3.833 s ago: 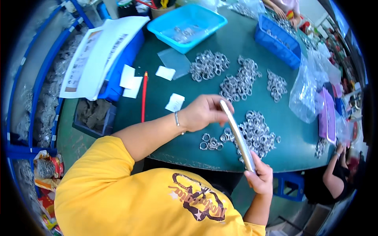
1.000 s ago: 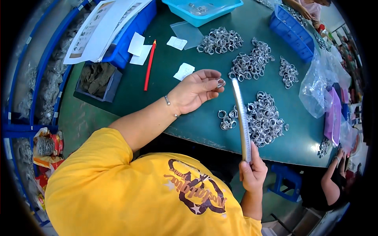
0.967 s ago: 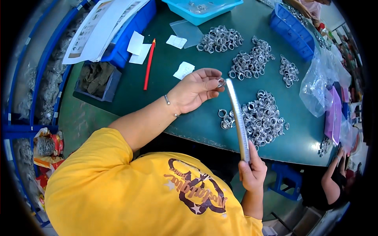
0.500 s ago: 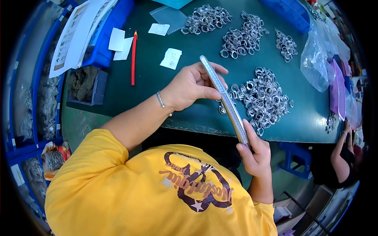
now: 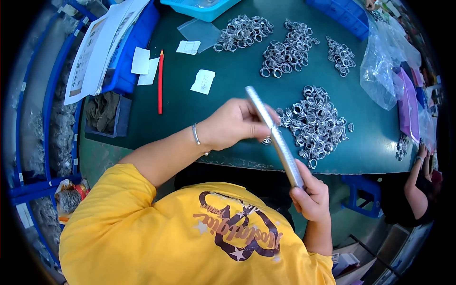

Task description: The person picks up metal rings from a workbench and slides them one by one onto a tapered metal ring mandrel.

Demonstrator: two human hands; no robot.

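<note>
Left hand (image 5: pixel 232 124) is meeting one metal rod (image 5: pixel 281 145) over the table's (image 5: pixel 370 145) near edge; right hand's (image 5: pixel 311 194) grip is clasping its lower end.
One red pencil (image 5: pixel 160 83) is lying left of one cut-off light-blue tray (image 5: pixel 197 13); the left fingers (image 5: pixel 244 107) are partly hiding behind the rod, so what that grip is holding I cannot tell; four ring piles (image 5: pixel 317 124) are spreading rightward.

Metal rod (image 5: pixel 284 154): silver, slim, slanted, upper end leaning left; lower end gripped in right hand (image 5: pixel 311 195), left hand (image 5: pixel 232 126) at its middle. Loose silver rings (image 5: pixel 320 124): heaped right of rod.
</note>
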